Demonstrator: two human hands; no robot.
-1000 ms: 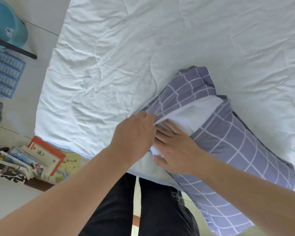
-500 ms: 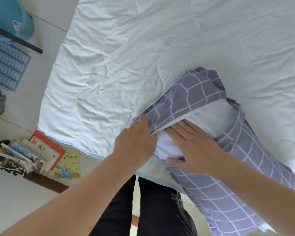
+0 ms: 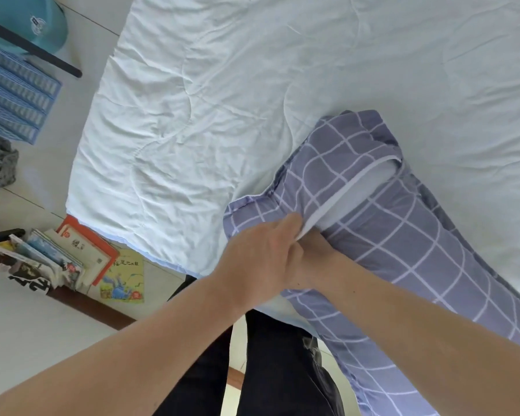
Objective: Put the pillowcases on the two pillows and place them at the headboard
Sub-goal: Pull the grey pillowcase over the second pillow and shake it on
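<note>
A grey-blue checked pillowcase (image 3: 403,247) lies across the near right part of the bed, with a white pillow (image 3: 360,195) showing through its open slit. My left hand (image 3: 264,253) pinches the upper flap of the opening at its white hem. Of my right hand (image 3: 312,250) only the wrist and the heel of the palm show; the fingers are tucked inside the opening under the flap, hidden by the cloth. A second pillow is not in view.
The bed carries a wrinkled white quilt (image 3: 252,100). On the floor to the left lie a pile of books (image 3: 72,259), blue stacked trays (image 3: 9,94), a teal stool (image 3: 27,22) and grey cloth (image 3: 0,160). My dark-trousered legs (image 3: 267,364) stand at the bed's edge.
The flap has been pulled over most of the white pillow, narrowing the opening. My right hand, earlier flat on the pillow, has slid inside the case. My left hand kept its hold on the flap.
</note>
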